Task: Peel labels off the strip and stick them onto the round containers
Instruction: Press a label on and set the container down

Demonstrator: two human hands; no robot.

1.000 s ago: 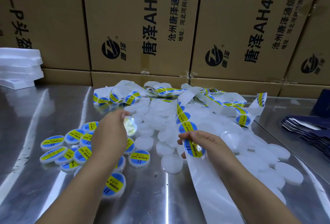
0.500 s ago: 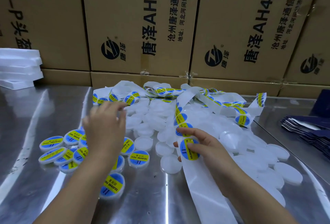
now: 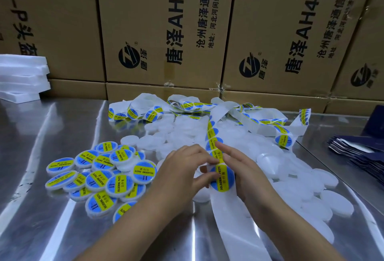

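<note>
Strip (image 3: 211,136) held in our right hand (image 3: 246,170), we pinch its nearest label (image 3: 223,178) with our left hand (image 3: 181,170), beside labelled containers (image 3: 119,183) on the surface (image 3: 62,125).

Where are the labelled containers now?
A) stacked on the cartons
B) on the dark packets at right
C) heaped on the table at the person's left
C: the labelled containers lie heaped on the steel table, left of the left hand, which pinches a label on the strip.

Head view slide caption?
Left hand pinches a label on the strip the right hand holds; labelled containers lie left, blank ones behind.
</note>
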